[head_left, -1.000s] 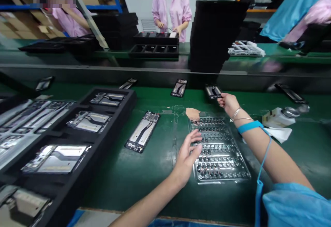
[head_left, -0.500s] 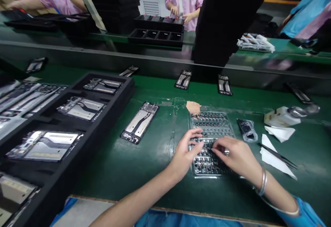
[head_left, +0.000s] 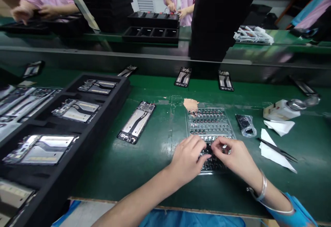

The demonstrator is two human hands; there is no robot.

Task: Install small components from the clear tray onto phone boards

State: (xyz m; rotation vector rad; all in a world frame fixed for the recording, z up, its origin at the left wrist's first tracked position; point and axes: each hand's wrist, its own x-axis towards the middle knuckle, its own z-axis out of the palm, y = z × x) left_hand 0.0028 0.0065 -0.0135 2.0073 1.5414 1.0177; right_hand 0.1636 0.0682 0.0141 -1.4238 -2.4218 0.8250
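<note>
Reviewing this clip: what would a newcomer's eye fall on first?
The left hand and right hand meet over a clear plastic tray of small dark parts, mid-way along the green bench. To the left, a black foam tray holds phone frames. Straight ahead, a tall black stack rises beyond the bench.

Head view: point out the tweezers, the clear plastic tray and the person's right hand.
Tweezers [head_left: 276, 150], head view, on the middle of the dark shank.
Clear plastic tray [head_left: 207, 108], head view, on its far rim.
Right hand [head_left: 234, 156], head view, on the back of the hand.
</note>
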